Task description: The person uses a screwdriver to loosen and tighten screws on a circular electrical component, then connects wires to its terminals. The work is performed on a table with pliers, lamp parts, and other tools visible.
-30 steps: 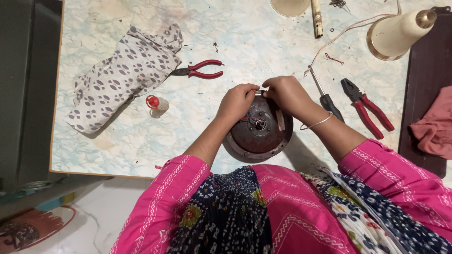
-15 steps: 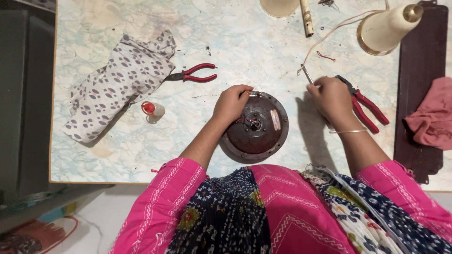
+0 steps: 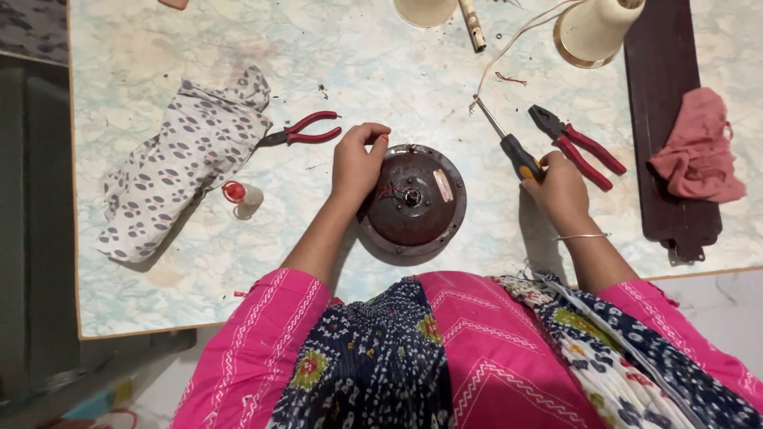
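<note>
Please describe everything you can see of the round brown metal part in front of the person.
The round brown metal part is a dark, rusty-looking disc with a raised dome and a flat outer rim. It lies flat on the marbled table, close to the near edge. At its centre sits a small hub with thin reddish wires, and a pale rectangular label is beside it. The left hand rests on its upper left rim. The right hand is apart from it, on a screwdriver.

Light: soft, even, indoor, from above | Shadows: faint, short, beside the hands on the pale table [image 3: 238, 262] | Glare: none | Focus: sharp mid-frame | Left edge: dim, murky
</note>
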